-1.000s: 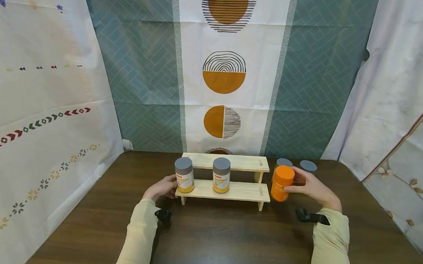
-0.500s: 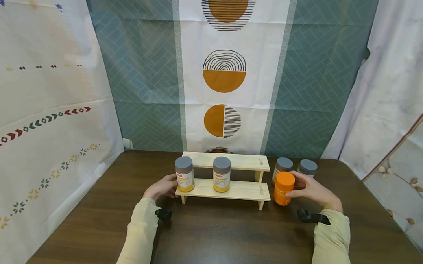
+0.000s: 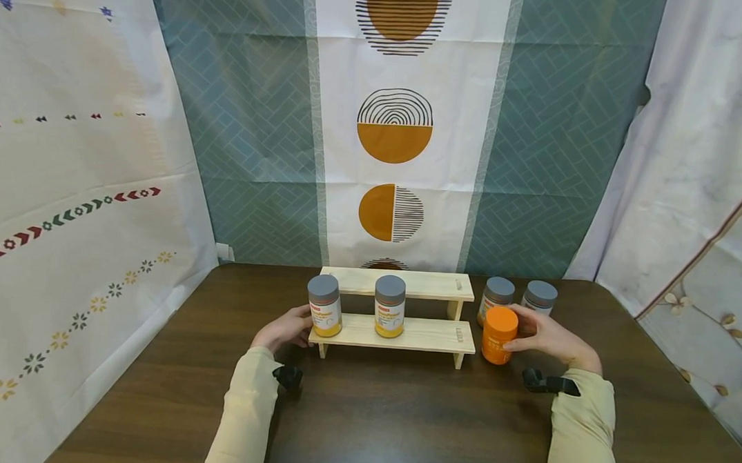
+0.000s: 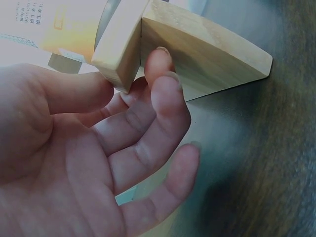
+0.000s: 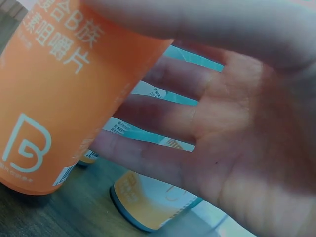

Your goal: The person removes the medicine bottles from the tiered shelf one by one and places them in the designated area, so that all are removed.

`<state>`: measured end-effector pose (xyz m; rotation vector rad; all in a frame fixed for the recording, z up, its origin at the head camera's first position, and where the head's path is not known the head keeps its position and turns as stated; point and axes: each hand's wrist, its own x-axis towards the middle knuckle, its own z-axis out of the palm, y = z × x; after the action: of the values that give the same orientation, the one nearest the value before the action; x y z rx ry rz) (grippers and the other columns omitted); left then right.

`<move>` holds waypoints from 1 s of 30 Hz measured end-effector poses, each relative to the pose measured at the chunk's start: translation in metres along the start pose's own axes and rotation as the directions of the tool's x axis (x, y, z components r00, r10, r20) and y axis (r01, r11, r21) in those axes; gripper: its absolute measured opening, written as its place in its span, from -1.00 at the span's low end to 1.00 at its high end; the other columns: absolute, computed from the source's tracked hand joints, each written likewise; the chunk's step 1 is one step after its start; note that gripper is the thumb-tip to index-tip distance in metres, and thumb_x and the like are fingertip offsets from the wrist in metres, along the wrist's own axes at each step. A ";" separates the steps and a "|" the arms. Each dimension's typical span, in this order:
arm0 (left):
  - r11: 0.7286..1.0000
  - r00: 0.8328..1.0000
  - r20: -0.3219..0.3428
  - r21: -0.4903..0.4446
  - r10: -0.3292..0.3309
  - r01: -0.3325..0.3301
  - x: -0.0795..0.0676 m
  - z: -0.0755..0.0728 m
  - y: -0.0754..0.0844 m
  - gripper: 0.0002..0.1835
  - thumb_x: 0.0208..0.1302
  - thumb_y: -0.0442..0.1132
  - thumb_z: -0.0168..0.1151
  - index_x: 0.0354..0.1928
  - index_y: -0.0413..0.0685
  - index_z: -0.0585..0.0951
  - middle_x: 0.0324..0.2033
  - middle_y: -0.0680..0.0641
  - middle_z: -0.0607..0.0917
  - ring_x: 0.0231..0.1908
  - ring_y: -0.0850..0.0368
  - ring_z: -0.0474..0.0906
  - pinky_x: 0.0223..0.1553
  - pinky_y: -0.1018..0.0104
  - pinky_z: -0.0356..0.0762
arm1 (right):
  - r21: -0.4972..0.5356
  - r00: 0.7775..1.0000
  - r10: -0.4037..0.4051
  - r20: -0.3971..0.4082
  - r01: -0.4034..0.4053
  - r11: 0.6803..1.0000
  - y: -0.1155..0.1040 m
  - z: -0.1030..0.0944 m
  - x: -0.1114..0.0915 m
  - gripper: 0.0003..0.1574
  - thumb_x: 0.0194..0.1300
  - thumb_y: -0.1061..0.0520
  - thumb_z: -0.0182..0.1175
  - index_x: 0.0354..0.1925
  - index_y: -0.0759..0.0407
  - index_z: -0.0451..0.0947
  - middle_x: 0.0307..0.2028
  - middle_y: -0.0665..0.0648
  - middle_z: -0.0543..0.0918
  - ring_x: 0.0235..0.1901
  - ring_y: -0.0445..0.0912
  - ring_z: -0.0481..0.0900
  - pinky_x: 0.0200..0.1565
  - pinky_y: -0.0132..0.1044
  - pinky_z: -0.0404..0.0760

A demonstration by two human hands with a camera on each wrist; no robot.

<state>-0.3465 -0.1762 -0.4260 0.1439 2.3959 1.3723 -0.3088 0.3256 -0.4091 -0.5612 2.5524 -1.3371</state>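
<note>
My right hand (image 3: 549, 336) holds an orange supplement bottle (image 3: 497, 339) between thumb and fingers, just right of a two-tier wooden display rack (image 3: 431, 336). The bottle stands upright, its base at or close over the table; its white lettering fills the upper left of the right wrist view. At the rack's left end, my left hand (image 3: 284, 330) grips the lower board (image 4: 118, 54), thumb at its edge and fingers curled beside the leg (image 4: 207, 49). Two grey-lidded jars with white and yellow labels, a left one (image 3: 325, 311) and a middle one (image 3: 389, 312), stand on the lower board.
Behind the orange bottle, two more grey-lidded jars stand on the dark wooden table (image 3: 400, 419): a nearer-left one (image 3: 498, 292) and a right one (image 3: 539, 295), partly covered by my right hand. The rack's upper board (image 3: 431, 284) bears nothing. Fabric hangings (image 3: 257, 130) close off the back and sides.
My right hand has lowered the orange bottle and shifted it slightly right, toward the table beside the rack. More of the jars behind now shows. The left hand has stayed at the rack.
</note>
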 end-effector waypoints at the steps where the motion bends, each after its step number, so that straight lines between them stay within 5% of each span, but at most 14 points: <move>1: 1.000 1.000 -0.003 -0.001 -0.003 0.003 0.000 0.000 0.000 -0.42 0.50 -0.17 -0.13 0.43 -0.33 0.13 -0.44 -0.06 0.62 -0.44 0.12 0.56 -0.28 0.22 0.55 | 0.003 1.000 -0.002 0.000 0.002 1.000 0.001 0.000 0.000 0.02 0.17 0.08 0.36 0.41 0.34 0.07 0.31 0.49 0.29 0.27 0.37 0.29 0.13 0.08 0.52; 8: 1.000 1.000 -0.009 0.009 0.002 -0.002 0.000 0.000 0.000 -0.42 0.50 -0.17 -0.12 0.42 -0.33 0.13 -0.45 -0.07 0.64 -0.44 0.12 0.58 -0.27 0.20 0.57 | 0.031 0.999 -0.043 0.013 0.042 0.999 0.009 0.000 0.002 -0.08 0.14 0.12 0.37 0.35 0.32 0.17 0.24 0.47 0.39 0.18 0.25 0.45 0.03 -0.29 0.58; 16: 1.000 1.000 -0.016 0.007 -0.004 0.005 0.000 0.001 0.000 -0.42 0.50 -0.18 -0.12 0.43 -0.33 0.12 -0.45 -0.07 0.64 -0.46 0.14 0.56 -0.28 0.22 0.57 | 0.036 0.998 -0.055 0.017 0.054 0.998 0.016 0.001 0.003 -0.12 0.18 0.12 0.34 0.34 0.35 0.17 0.22 0.43 0.42 0.02 -0.33 0.53 0.02 -0.40 0.52; 20: 1.000 1.000 -0.021 0.003 -0.005 0.005 0.000 0.001 0.000 -0.42 0.50 -0.18 -0.12 0.43 -0.34 0.12 -0.46 -0.06 0.64 -0.46 0.14 0.56 -0.29 0.22 0.57 | 0.038 0.999 -0.053 0.014 0.052 0.998 0.016 0.000 0.001 -0.12 0.19 0.12 0.33 0.34 0.35 0.16 0.22 0.44 0.41 0.04 -0.25 0.54 0.01 -0.39 0.52; 25: 1.000 1.000 -0.022 0.000 0.002 -0.002 -0.001 0.001 0.001 -0.42 0.50 -0.19 -0.12 0.42 -0.36 0.12 -0.47 -0.05 0.63 -0.48 0.15 0.56 -0.31 0.23 0.56 | 0.054 0.999 -0.048 0.018 0.047 0.997 0.014 -0.001 -0.001 -0.10 0.21 0.13 0.31 0.36 0.42 0.13 0.23 0.50 0.38 0.14 0.17 0.51 0.03 -0.30 0.57; 27: 1.000 1.000 -0.023 -0.004 0.006 -0.006 -0.001 0.001 0.001 -0.43 0.49 -0.20 -0.12 0.42 -0.36 0.13 -0.47 -0.05 0.63 -0.48 0.15 0.56 -0.31 0.23 0.56 | 0.072 0.999 -0.041 0.020 0.039 0.997 0.014 -0.001 -0.001 -0.10 0.22 0.14 0.31 0.36 0.43 0.12 0.23 0.51 0.37 0.13 0.18 0.51 0.03 -0.31 0.58; 30: 1.000 1.000 -0.023 -0.003 0.011 -0.011 -0.001 0.001 0.001 -0.42 0.49 -0.19 -0.12 0.41 -0.37 0.13 -0.46 -0.06 0.62 -0.48 0.14 0.55 -0.31 0.23 0.56 | 0.093 0.999 -0.045 0.025 0.043 0.995 0.014 -0.001 -0.001 -0.11 0.22 0.15 0.31 0.36 0.44 0.13 0.22 0.52 0.38 0.06 -0.09 0.57 -0.01 -0.40 0.56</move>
<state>-0.3450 -0.1749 -0.4251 0.1417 2.4149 1.3897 -0.3118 0.3338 -0.4199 -0.6171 2.4560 -1.4434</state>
